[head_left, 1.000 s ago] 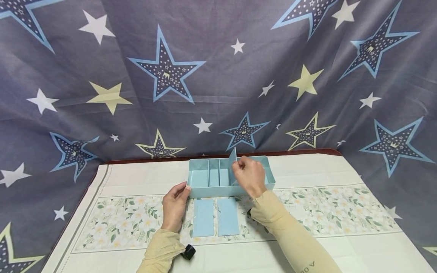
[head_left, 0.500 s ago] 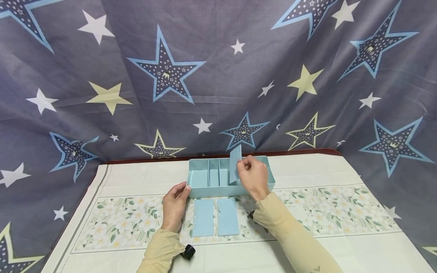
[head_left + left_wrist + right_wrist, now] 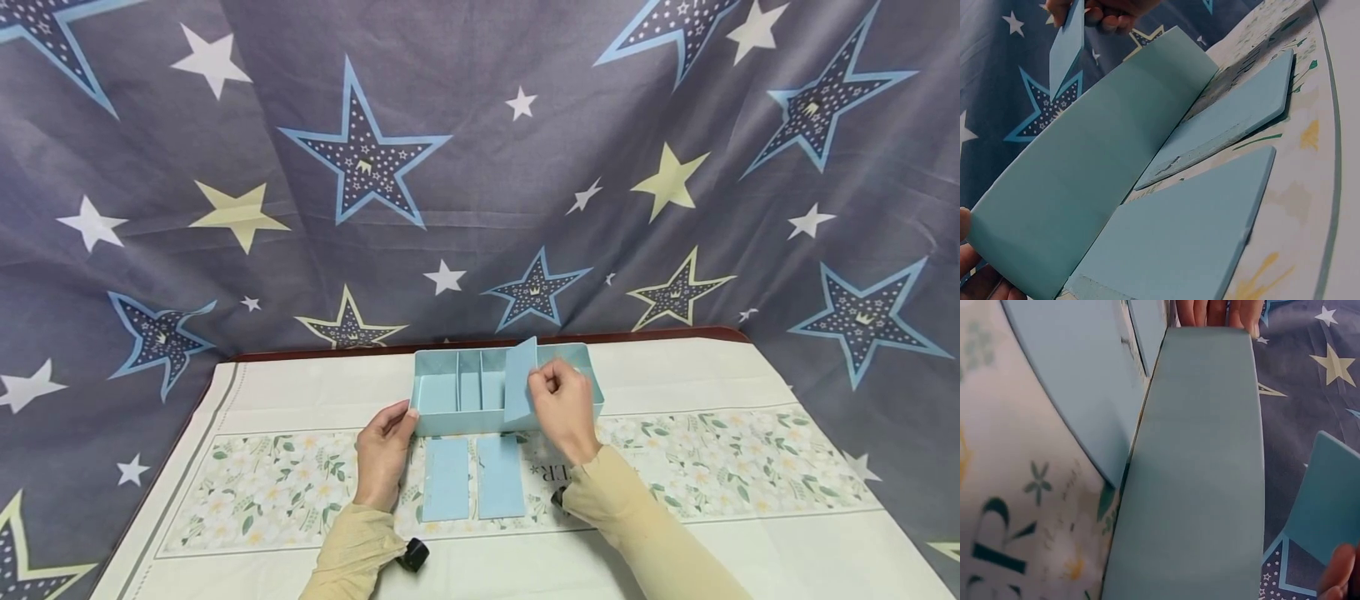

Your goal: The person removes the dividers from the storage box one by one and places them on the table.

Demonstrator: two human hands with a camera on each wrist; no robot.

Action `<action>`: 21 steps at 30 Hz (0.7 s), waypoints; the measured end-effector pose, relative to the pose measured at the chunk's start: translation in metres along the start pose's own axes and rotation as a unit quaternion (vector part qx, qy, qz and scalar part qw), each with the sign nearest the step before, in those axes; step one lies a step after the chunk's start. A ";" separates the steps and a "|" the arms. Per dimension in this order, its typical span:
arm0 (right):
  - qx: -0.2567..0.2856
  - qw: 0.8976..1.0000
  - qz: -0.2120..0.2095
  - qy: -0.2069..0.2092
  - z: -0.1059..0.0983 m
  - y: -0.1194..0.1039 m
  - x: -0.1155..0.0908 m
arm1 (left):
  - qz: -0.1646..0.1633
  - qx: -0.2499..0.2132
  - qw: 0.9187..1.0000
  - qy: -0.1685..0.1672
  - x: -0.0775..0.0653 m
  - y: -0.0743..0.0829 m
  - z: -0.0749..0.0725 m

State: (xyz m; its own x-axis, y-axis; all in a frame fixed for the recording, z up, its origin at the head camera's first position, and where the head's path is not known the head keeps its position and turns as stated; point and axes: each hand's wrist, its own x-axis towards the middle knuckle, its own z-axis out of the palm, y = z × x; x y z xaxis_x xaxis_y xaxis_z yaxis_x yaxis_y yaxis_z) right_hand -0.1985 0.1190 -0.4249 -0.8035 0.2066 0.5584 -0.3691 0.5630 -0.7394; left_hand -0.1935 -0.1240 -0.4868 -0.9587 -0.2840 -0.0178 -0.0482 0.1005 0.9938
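A light blue plastic box (image 3: 456,424) stands at the back of the table, with two upright dividers (image 3: 469,379) inside its left part. My left hand (image 3: 384,457) grips its left front corner, the thumb on the near side. A thin blue divider panel (image 3: 519,385) is pinched by its right edge in my right hand (image 3: 566,408). It is tilted and overlaps the box's front wall in the head view. In the left wrist view the panel (image 3: 1067,50) shows above the box's rim. Two flat blue panels (image 3: 446,481) (image 3: 501,477) lie side by side before the box.
A white tablecloth (image 3: 300,575) with a floral band (image 3: 262,492) covers the table. Dark red table edge (image 3: 360,351) shows behind the box. A grey curtain (image 3: 480,192) printed with stars hangs close behind the table.
My right hand has drawn the divider panel up out of the box, turned its face toward me, and brought it nearer and slightly right. My left hand stays at the box corner.
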 end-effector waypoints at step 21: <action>0.017 0.999 0.021 -0.023 -0.019 -0.003 -0.032 | -0.014 -0.004 1.000 -0.013 0.001 0.000 -0.002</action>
State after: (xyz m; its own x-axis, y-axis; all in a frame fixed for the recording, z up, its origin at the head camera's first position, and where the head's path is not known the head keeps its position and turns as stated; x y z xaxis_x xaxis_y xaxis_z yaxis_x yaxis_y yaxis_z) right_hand -0.1625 0.1261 -0.4332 -0.8388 0.1921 0.5093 -0.3495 0.5272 -0.7745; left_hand -0.1942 -0.1261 -0.4862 -0.9638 -0.2621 -0.0492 -0.0736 0.0842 0.9937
